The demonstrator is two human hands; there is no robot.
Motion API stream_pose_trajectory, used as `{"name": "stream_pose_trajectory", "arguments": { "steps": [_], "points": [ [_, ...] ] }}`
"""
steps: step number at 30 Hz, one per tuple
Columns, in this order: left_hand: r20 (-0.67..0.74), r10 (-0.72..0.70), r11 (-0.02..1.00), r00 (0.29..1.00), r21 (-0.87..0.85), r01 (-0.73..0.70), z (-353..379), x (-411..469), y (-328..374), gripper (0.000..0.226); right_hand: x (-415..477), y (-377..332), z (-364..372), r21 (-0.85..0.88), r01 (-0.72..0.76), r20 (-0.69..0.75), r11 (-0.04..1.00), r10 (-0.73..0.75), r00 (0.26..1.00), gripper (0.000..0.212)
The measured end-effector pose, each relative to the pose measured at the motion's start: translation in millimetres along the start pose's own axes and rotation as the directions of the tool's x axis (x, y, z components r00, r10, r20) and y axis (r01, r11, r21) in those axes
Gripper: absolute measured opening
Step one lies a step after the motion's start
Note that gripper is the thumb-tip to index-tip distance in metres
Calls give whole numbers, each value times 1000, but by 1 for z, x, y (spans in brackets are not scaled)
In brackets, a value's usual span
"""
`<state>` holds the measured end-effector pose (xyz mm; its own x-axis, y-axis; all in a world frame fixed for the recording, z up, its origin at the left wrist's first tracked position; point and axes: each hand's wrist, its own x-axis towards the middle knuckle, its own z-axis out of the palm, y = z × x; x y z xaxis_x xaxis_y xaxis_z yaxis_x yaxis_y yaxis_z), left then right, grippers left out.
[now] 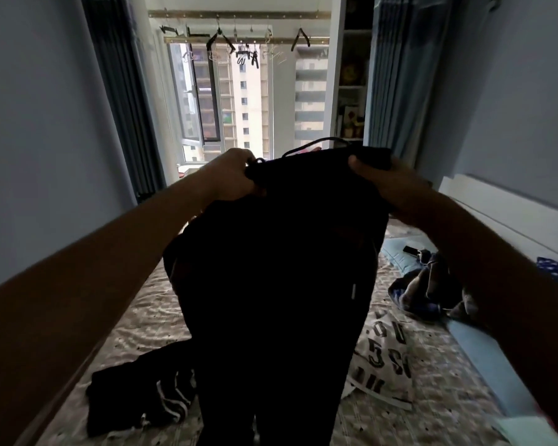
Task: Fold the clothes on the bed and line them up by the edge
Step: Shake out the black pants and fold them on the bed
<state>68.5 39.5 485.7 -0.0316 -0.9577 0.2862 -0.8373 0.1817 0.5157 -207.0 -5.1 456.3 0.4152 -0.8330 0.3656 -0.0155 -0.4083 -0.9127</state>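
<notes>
The two bare forearms reach in from 8 and 4 o'clock, stretched forward and up. This is probably so the black trousers can hang free and straighten under their own weight. The trousers fill the middle of the view, waistband at the top and legs dropping towards 6 o'clock, above the bed rather than lying on it.

The left hand grips one waistband corner with its fingers curled round the cloth. The right hand pinches the other corner with its thumb on the near side. Its remaining fingers are hidden behind the fabric, so I cannot tell how they lie. Holding both corners level looks like preparation for laying the trousers flat for a first fold.

On the bed, a black garment with white stripes lies crumpled at 7 o'clock and a white printed shirt at 4 o'clock. A dark blue bundle sits at 3 o'clock, near a phone. None of these looks folded yet.

Farthest off, at 12 o'clock, hangers dangle from a rail before the window.
</notes>
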Motion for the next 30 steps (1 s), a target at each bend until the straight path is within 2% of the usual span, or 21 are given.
{"name": "stream_pose_trajectory", "arguments": {
  "steps": [4, 6, 9, 12, 14, 15, 19, 21, 22, 24, 26, 28, 30],
  "points": [
    [115, 5, 998, 993, 59, -12, -13, 1, -25, 40, 8, -32, -6, -84, 32, 50, 996, -28, 998, 20],
    [164, 15, 997, 986, 67, -26, -12, -4, -35, 27, 12, -42, -11, -81, -17, 137, 997, 28, 990, 30],
    [305, 83, 997, 949, -18, -81, -11, -20, -40, 13, 11, -47, -25, -93, -162, 259, 982, 181, 949, 48],
    [344, 132, 991, 930, -73, -114, -9, -35, -36, 14, 13, -33, -40, -268, -165, 297, 949, 244, 923, 39],
    [364, 155, 986, 919, -114, -121, -7, -41, -31, 16, 16, -17, -43, -392, -124, 266, 911, 242, 933, 29],
    [370, 158, 985, 916, -123, -120, -5, -42, -28, 17, 17, -9, -41, -398, -108, 257, 911, 223, 940, 22],
    [336, 138, 989, 932, -92, -113, 6, -42, -14, 13, 15, 21, -26, -270, -105, 281, 957, 183, 942, 21],
    [333, 129, 991, 934, -69, -113, 10, -40, -8, 14, 10, 30, -14, -139, -180, 385, 974, 221, 896, 26],
    [330, 124, 992, 936, -63, -109, 12, -39, -6, 17, 7, 33, -7, -77, -242, 458, 967, 250, 853, 37],
    [326, 111, 994, 939, -35, -105, 15, -36, -1, 28, -2, 31, 7, -63, -298, 540, 953, 283, 792, 62],
    [335, 93, 995, 938, 13, -103, 17, -34, 4, 33, -9, 22, 21, -133, -212, 576, 968, 250, 779, 60],
    [354, 102, 990, 930, 60, -131, 20, -31, 7, 39, -13, 11, 37, -242, -69, 603, 968, 206, 771, 44],
    [365, 93, 978, 926, 141, -154, 24, -29, 8, 49, -7, 4, 46, -342, -57, 584, 938, 260, 769, 32]
  ]
}}
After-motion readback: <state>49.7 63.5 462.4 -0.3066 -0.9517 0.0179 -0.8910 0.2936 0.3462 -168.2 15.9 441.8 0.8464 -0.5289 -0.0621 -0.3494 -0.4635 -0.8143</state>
